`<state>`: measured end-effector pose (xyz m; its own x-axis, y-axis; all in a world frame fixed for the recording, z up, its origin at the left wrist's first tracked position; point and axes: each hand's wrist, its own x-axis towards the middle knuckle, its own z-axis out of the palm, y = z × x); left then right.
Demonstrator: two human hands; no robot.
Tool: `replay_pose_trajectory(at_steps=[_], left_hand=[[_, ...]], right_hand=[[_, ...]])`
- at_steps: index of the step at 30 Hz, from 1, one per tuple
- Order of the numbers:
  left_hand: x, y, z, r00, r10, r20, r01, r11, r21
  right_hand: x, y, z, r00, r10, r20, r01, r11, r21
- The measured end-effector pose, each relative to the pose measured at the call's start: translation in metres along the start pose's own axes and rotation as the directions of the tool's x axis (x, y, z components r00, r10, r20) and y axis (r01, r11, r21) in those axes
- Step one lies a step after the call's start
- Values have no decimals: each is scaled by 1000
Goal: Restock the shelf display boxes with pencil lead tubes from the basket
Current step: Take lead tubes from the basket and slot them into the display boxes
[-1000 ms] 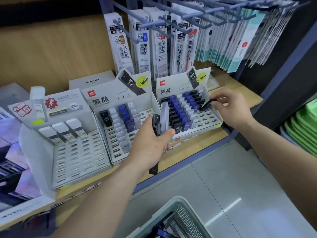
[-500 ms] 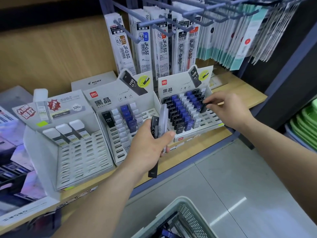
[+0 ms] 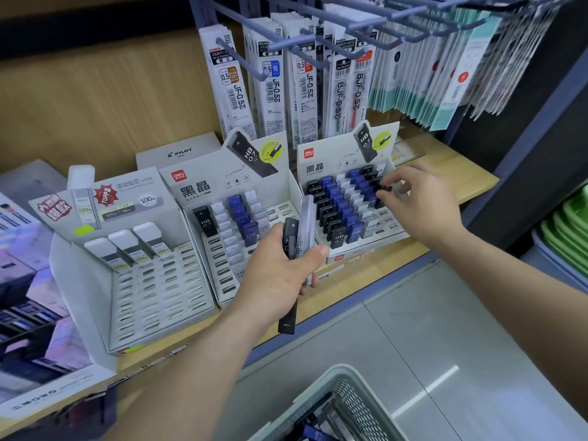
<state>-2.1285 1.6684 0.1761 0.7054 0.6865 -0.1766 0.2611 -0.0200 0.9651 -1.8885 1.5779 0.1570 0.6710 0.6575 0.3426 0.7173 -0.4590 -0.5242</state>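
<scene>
My left hand [image 3: 280,275] grips a small bundle of lead tubes [image 3: 297,240], black and translucent, upright in front of the shelf. Over the right-hand display box [image 3: 346,154], my right hand [image 3: 420,202] pinches a black tube [image 3: 381,187] with thumb and fingertips at that box's right column. That box holds several rows of black, blue and white tubes. The middle display box [image 3: 203,183] is partly filled with black, white and blue tubes. The left display box [image 3: 127,186] holds three white-capped tubes. The grey basket [image 3: 321,389] sits at the bottom edge with tubes inside.
Refill packs [image 3: 280,90] hang on grey pegs [image 3: 334,36] just above the boxes. A white Pilot box [image 3: 178,152] stands behind. Flat packages [image 3: 28,281] lie at far left. Green trays [image 3: 569,224] sit on a lower shelf at right. Grey floor lies below.
My right hand has brought the black tube down from above the box's right side into its right column. The left hand has stayed about where it was.
</scene>
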Motion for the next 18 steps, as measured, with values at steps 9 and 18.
replay_pose_trajectory(at_steps=[9, 18], left_hand=[[-4, 2, 2, 999, 34, 23, -34, 999, 34], [-13, 6, -5, 998, 36, 54, -36, 999, 3]], right_hand=[[-48, -89, -15, 867, -43, 496, -358, 637, 683], [-48, -87, -17, 810, -43, 584, -491, 495, 717]])
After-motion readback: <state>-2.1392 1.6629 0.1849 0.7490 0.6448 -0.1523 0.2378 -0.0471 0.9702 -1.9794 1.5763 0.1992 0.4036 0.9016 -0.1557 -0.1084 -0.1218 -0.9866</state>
